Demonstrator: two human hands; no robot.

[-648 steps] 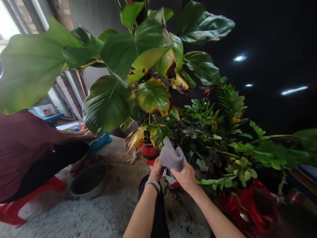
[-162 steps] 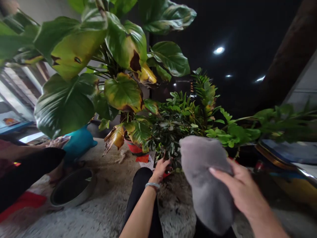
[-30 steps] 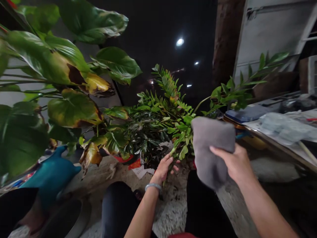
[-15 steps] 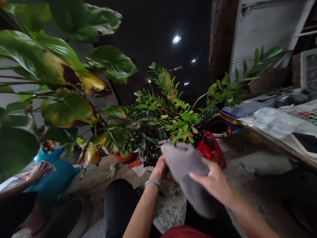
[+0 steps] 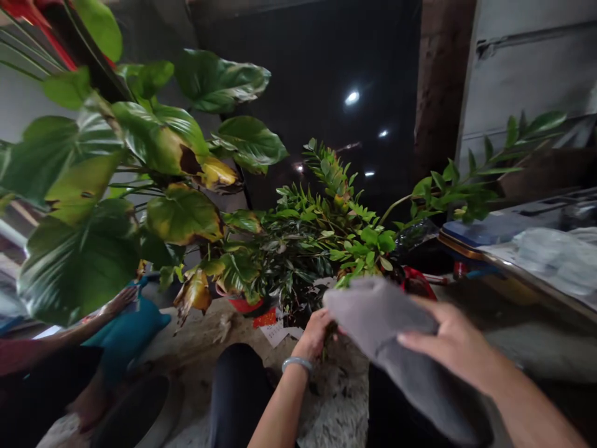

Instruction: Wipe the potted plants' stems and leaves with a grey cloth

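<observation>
My right hand grips a long, soft-looking grey piece of cloth from its right side, thumb on top. The cloth slants down to the right across my right knee, and its lower end is blurred. Close to its upper left end, my left hand, with a pale bangle at the wrist, has its fingers curled in. What those fingers hold, if anything, is partly hidden. Just beyond my hands stand leafy green plants, and a red plastic bag shows behind the cloth.
A broad-leaved plant with browned leaves fills the left. Below it, another person's hand rests at a blue figure. Papers lie on the floor. A cluttered table juts in at right; a dark basin sits lower left.
The view has swung left, so things sit farther right and lower. My right hand still grips the cloth, which now hides more of the red bag. The left hand stays near its upper end.
</observation>
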